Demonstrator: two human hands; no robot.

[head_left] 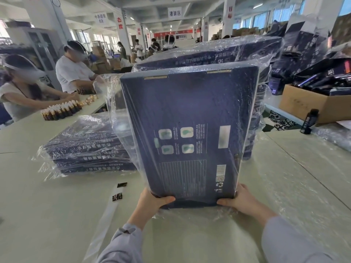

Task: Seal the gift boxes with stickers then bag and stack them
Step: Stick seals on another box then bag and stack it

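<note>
Navy flat cardboard gift box [190, 130], sleeved in a clear plastic bag [121, 111], stands on end over the pale table [28, 205]; your left hand [152, 202] and right hand [242, 202] each grip a bottom corner. Stiff board, slick film, probably light: hold the edges, not loose plastic.

Bright, even daylight; glare on plastic wrap [247, 52]; edges warped.
</note>
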